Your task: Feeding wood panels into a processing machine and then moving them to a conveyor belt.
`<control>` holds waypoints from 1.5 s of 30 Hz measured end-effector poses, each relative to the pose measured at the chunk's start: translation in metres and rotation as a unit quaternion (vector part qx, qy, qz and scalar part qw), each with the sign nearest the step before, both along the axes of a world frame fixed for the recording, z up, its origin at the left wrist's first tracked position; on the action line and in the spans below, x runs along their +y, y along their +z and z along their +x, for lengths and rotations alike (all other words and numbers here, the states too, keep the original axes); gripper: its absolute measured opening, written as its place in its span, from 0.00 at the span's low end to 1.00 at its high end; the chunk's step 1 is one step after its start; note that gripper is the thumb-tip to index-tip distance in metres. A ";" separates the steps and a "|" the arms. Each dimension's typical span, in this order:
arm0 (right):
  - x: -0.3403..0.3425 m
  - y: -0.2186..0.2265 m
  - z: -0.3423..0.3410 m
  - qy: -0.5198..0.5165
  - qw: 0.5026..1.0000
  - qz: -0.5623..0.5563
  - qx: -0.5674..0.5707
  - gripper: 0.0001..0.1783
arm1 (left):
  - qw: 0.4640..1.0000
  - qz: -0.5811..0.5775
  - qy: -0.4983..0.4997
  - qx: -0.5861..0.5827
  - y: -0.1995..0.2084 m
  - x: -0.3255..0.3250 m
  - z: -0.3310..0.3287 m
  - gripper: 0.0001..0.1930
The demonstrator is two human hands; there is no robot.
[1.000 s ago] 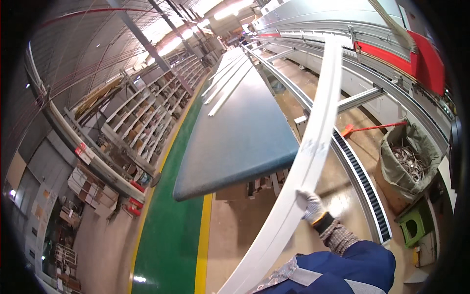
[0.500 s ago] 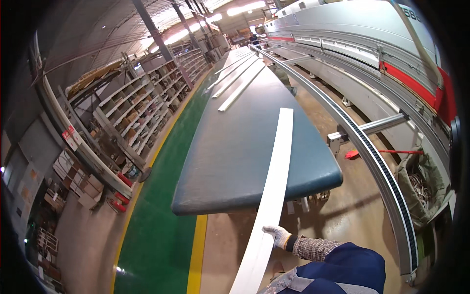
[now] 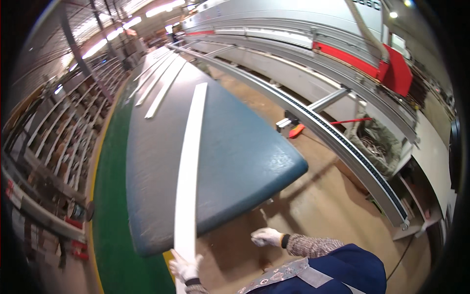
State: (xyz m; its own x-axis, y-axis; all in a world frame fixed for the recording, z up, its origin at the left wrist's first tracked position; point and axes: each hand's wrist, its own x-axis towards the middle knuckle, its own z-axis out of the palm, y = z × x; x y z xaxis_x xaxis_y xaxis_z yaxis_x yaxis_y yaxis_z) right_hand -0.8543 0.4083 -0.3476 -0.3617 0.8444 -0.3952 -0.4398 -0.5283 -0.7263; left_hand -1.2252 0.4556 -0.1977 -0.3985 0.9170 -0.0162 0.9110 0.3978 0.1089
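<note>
A long white strip [image 3: 190,161] lies lengthwise on the blue padded table [image 3: 240,166], its near end running out over the table's front edge toward me. My left hand [image 3: 183,267], in a white knit glove, grips this overhanging part, with fingers at one side and the thumb at the other. To the right of the strip, my right hand [image 3: 267,237] is gloved too and held in the air in front of the table. Its fingers are curled in, and nothing shows in them.
Several more white strips [image 3: 166,90] lie farther along the table. A long metal rail [image 3: 323,127] runs along the right, beside a large grey and red machine [image 3: 352,59]. Beyond the rail stands a scrap bag [image 3: 374,142]. Shelving [image 3: 68,132] lines the left beyond a green walkway [image 3: 110,186].
My right hand has let go of the white strip and is now apart from it. My left hand has come into view, gripping the strip. The view has swung to the right.
</note>
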 end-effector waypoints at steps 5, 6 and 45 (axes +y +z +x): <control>-0.173 -0.051 0.090 -0.205 0.960 -0.183 0.048 0.17 | 0.998 0.036 -0.050 0.030 0.011 0.152 0.024 0.61; -0.176 -0.016 0.077 -0.261 0.921 -0.283 -0.057 0.13 | 0.999 -0.003 -0.035 0.028 0.022 0.171 0.030 0.60; -0.944 -0.094 0.330 -0.811 0.584 -0.006 0.018 0.25 | 0.724 0.133 -0.625 -0.260 0.035 -0.423 0.836 0.16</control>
